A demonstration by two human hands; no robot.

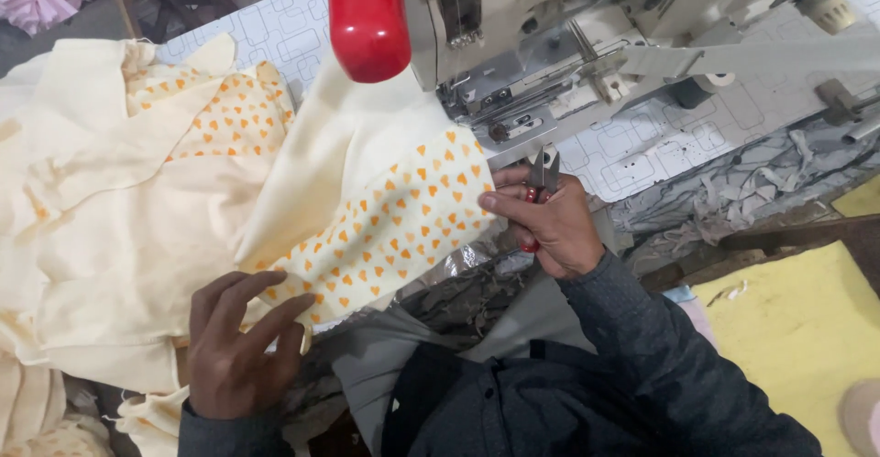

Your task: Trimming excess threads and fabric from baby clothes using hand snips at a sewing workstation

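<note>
Where the cream fabric with orange hearts (385,228) lies across the table edge, it is pinned at two points. The left hand (240,347), at seven o'clock in the view, is laid flat and spread on the lower edge of the heart-print panel, fingers extended toward two o'clock; nothing is gripped, only pressed. The right hand (550,223), just right of centre, is closed around small thread snips (544,171) with red handles, the blades pointed toward twelve o'clock, while thumb and forefinger are pinched on the fabric's right edge. Whether the blades are parted cannot be told. The sewing machine (550,44) is seen at one o'clock, its needle area just above the snips. A red cylindrical part (368,17) is seen at twelve o'clock. More cream cloth (101,200) is heaped at nine o'clock. A yellow sheet (797,329) is noted at four o'clock.
</note>
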